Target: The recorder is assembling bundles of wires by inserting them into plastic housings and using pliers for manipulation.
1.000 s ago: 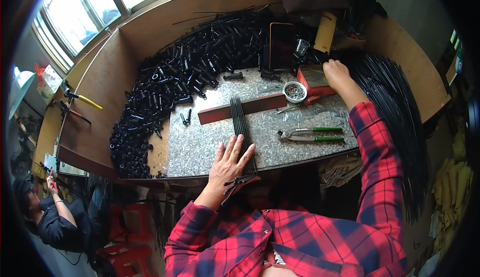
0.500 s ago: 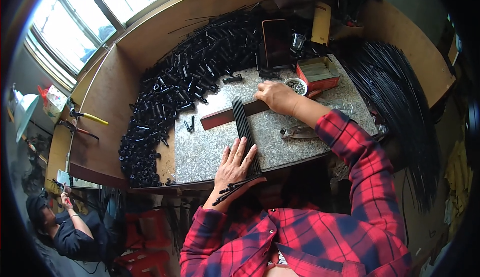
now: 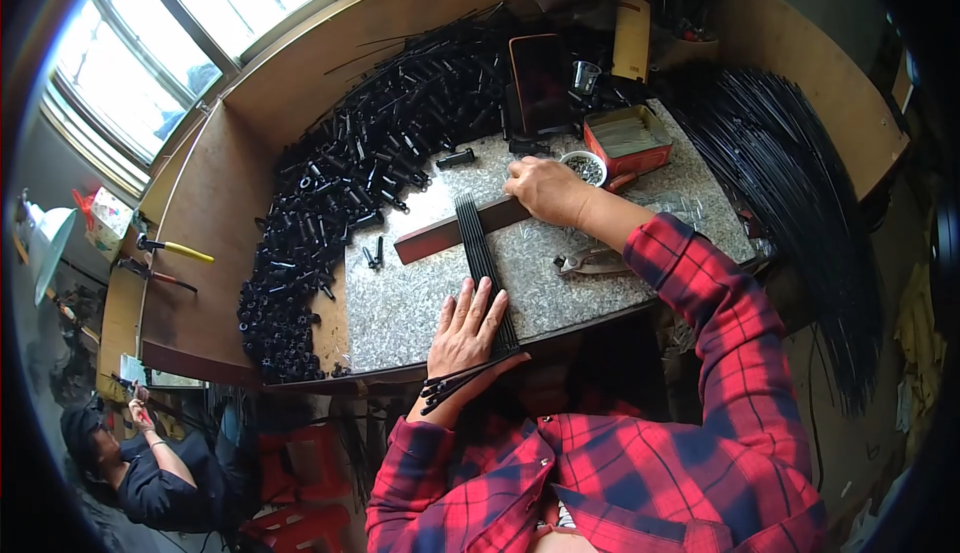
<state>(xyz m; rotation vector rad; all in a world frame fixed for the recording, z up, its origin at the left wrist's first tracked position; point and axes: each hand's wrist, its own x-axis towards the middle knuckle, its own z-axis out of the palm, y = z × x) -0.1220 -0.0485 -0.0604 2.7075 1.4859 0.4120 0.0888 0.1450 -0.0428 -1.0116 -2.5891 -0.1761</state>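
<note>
My left hand [image 3: 465,338] lies with its fingers stretched out beside a row of thin black rods [image 3: 478,243]. Their upper part crosses a dark reddish-brown bar [image 3: 430,242] on the speckled stone slab [image 3: 400,313]. Several black rod ends [image 3: 452,383] stick out across my left wrist. My right hand [image 3: 548,191] is closed over the bar's right part, fingertips curled down; whatever they pinch is hidden. Just right of it stand a white cup [image 3: 583,167] of small metal pieces and a red tin [image 3: 628,143] holding thin pale strips. Metal pliers [image 3: 592,262] lie below my right forearm.
Black tubular parts [image 3: 400,113] are heaped along the left and back. A phone [image 3: 541,83] stands upright behind the slab. Long black rods [image 3: 780,173] hang over the right edge. A yellow-handled hammer [image 3: 175,248] rests on the left partition. Another person [image 3: 150,463] sits at lower left.
The view has shifted slightly, so the bench sits a little further left and higher. Both hands keep nearly the same places on the slab and rods.
</note>
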